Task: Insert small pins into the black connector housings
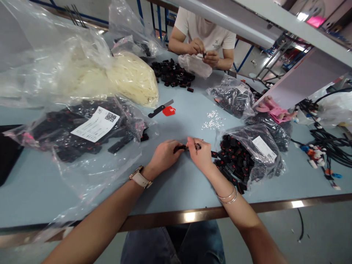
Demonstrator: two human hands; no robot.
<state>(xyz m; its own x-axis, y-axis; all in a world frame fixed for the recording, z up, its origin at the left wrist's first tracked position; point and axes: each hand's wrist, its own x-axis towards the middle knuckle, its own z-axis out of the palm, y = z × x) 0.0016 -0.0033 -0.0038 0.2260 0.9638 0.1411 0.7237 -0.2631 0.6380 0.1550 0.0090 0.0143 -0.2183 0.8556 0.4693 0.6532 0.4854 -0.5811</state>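
Note:
My left hand [165, 156] is closed on a small black plastic connector [180, 147] above the table's middle. Facing it, my right hand [201, 154] is closed in a pinch, its fingertips almost meeting the connector. A slim dark object [198, 146] shows between the right fingers; its kind is hard to make out. Just right of that hand, black connectors with orange-red parts [232, 157] spill from a labelled clear bag [264, 148]. Beyond my hands lie a scatter of tiny white pieces [212, 120], a red piece [168, 110] and a black-handled knife [161, 109].
At left lie a labelled bag of black parts [68, 124] and a bag of cream-coloured pieces [134, 79]. Across the table, a co-worker [205, 40] handles a small black part near a black pile [173, 73]. Bags, pink gloves [272, 109] and black cables [330, 139] occupy the right.

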